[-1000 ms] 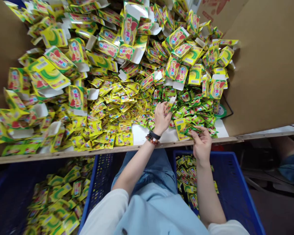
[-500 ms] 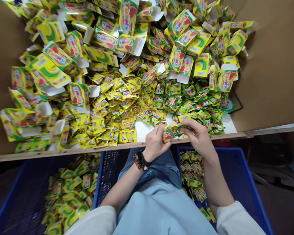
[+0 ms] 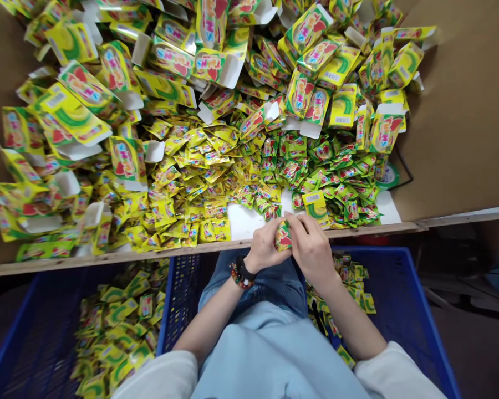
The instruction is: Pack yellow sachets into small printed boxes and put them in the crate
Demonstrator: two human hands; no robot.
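Observation:
A small yellow, green and red printed carton (image 3: 283, 236) is held at the table's front edge, over my lap. My left hand (image 3: 265, 244) is closed round its left side. My right hand (image 3: 312, 248) presses in from the right, its fingers bent at the carton's top and right end. Those fingers hide that end, so its flap cannot be made out. Just beyond my right hand, a yellow carton (image 3: 317, 209) lies on a heap of green sachets (image 3: 336, 177). Yellow sachets (image 3: 199, 177) are heaped to the left of them.
Many open-flapped cartons (image 3: 174, 61) are piled at the back and left. A wooden lip (image 3: 203, 249) edges the table. Below stand a left blue crate (image 3: 169, 310) and a right blue crate (image 3: 416, 310), both holding filled-looking cartons or packets. A roll of green tape (image 3: 388, 176) lies right.
My right hand has moved left and closed in on the carton. The green sachet seen at its fingertips no longer shows. The view has shifted slightly.

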